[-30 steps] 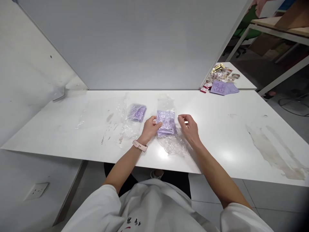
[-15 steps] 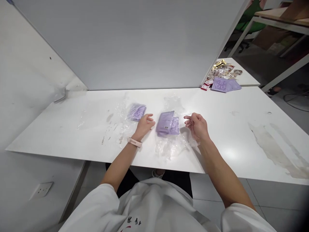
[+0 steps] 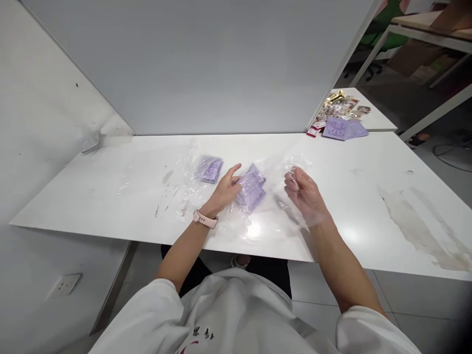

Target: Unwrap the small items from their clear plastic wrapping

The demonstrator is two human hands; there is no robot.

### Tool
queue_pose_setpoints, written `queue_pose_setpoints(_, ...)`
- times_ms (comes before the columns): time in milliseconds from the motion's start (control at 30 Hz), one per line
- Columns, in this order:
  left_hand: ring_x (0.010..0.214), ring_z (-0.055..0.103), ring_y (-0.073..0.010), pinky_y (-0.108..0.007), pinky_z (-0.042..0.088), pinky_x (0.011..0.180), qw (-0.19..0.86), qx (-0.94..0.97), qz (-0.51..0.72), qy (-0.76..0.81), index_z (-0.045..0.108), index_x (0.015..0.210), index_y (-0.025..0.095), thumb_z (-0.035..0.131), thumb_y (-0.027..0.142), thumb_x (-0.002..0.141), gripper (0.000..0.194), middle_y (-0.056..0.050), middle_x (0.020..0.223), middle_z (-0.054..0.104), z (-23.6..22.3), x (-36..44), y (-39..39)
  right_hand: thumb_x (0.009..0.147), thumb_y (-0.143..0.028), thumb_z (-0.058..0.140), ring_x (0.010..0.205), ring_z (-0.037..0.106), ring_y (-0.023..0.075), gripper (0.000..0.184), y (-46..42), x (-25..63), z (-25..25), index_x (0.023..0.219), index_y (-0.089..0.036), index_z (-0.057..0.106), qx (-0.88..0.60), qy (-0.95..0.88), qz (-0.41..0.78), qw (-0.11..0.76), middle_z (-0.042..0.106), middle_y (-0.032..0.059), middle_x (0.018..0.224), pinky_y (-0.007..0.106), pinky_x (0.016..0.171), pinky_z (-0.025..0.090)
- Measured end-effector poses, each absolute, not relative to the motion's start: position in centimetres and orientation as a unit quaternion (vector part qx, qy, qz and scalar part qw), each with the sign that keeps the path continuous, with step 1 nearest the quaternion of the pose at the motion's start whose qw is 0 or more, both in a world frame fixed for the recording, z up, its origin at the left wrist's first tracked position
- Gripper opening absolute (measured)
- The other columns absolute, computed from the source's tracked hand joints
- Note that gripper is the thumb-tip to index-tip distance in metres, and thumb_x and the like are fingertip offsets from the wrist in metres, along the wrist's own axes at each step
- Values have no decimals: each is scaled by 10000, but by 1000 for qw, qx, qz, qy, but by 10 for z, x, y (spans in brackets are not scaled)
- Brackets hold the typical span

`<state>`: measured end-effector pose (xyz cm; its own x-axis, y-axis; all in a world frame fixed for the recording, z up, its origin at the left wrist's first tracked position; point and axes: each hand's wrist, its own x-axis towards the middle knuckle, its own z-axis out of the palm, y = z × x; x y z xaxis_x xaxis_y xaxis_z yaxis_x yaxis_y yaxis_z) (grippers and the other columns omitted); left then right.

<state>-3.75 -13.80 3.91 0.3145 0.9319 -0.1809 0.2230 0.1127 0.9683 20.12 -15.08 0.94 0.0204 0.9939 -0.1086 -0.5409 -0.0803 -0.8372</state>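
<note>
My right hand [image 3: 304,194] is closed on a clear plastic bag [image 3: 275,169], whose thin film stretches leftward from my fist. Flat purple packets [image 3: 252,189] lie fanned over one another in or under the film on the white table. Against their left edge rests my left hand [image 3: 225,189], index finger stretched out and the others loosely bent; I see nothing gripped in it. Farther left, another small stack of purple packets [image 3: 209,168] lies within crumpled clear plastic.
More purple packets [image 3: 342,129] lie at the back right, by red-and-white cards [image 3: 315,129] and a pile of shiny wrapped items [image 3: 337,105]. A grey panel [image 3: 221,69] borders the table's back, a white wall [image 3: 47,123] its left. Brownish stains [image 3: 420,231] mark the right side.
My left hand let go of the purple packets, drew left, then came back to their edge. My right hand took hold of the plastic and moved right, stretching it. The packets turned and fanned out.
</note>
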Motion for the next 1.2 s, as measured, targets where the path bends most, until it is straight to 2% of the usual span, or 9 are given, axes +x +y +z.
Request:
queue_pose_setpoints(100, 1082, 637, -240, -319, 509, 827, 545, 547, 319, 550, 426, 1487, 158, 580, 68, 746, 762, -144, 1195, 669, 21, -56, -135, 689, -505, 811, 434, 268, 49, 451, -148, 227, 5, 751, -229, 459, -491, -338, 539, 596, 478, -73, 587, 191, 390, 222)
queue_pose_setpoints(233, 1086, 617, -235, -348, 512, 863, 437, 601, 294, 601, 534, 1387, 148, 569, 66, 769, 624, -141, 1243, 640, 8, -72, -146, 797, -349, 686, 592, 496, 140, 172, -157, 271, 3, 868, -227, 588, -750, -417, 227, 460, 619, 2, 715, 334, 623, 456)
queue_pose_setpoints(333, 1142, 580, -219, -364, 504, 930, 303, 671, 340, 585, 574, 1320, 185, 514, 108, 860, 469, -112, 1342, 599, 23, -69, -159, 869, -304, 620, 814, 603, 237, 127, -169, 274, 19, 991, -276, 644, -753, -467, 53, 461, 681, 56, 986, 514, 882, 474)
queue_pose_setpoints(433, 1183, 552, -234, -396, 500, 961, 267, 758, 306, 510, 605, 1246, 220, 521, 169, 900, 360, -83, 1299, 622, 39, -47, -169, 918, -379, 592, 868, 637, 246, 132, -170, 240, 37, 988, -318, 686, -625, -601, 137, 479, 691, 47, 1019, 460, 825, 512)
queue_pose_setpoints(533, 1299, 442, -333, -505, 465, 996, 228, 824, 189, 483, 621, 1203, 207, 592, 120, 826, 388, -123, 1373, 547, 34, -25, -173, 801, -373, 745, 791, 650, 222, 169, -154, 194, 36, 928, -263, 723, -566, -707, 285, 312, 706, 38, 914, 416, 798, 509)
queue_pose_setpoints(600, 1320, 400, -361, -530, 453, 997, 200, 815, 170, 517, 609, 1221, 185, 555, 24, 777, 476, -159, 1408, 485, 19, -22, -170, 671, -362, 851, 772, 648, 219, 345, -139, 174, 25, 971, -240, 732, -572, -719, 322, 229, 700, 44, 904, 401, 798, 504)
queue_pose_setpoints(700, 1179, 514, -282, -443, 476, 981, 222, 752, 235, 574, 616, 1197, 176, 469, -84, 714, 569, -142, 1265, 548, -5, -37, -158, 535, -409, 914, 842, 648, 233, 637, -120, 164, 7, 1112, -234, 711, -577, -713, 348, 195, 681, 72, 1024, 375, 797, 514)
queue_pose_setpoints(833, 866, 578, -175, -337, 507, 867, 305, 626, 327, 638, 646, 1075, 187, 534, -63, 676, 484, -55, 1007, 599, -22, -63, -141, 457, -358, 936, 869, 640, 223, 850, -107, 164, -4, 1244, -218, 648, -579, -686, 391, 204, 657, 87, 1094, 349, 771, 532)
queue_pose_setpoints(1200, 790, 594, -141, -289, 506, 790, 297, 627, 356, 627, 587, 1208, 173, 518, -35, 708, 546, -70, 1055, 607, -29, -56, -135, 520, -301, 914, 676, 583, 125, 556, -129, 145, -12, 984, -206, 622, -479, -554, 580, 357, 653, -34, 778, 208, 533, 472)
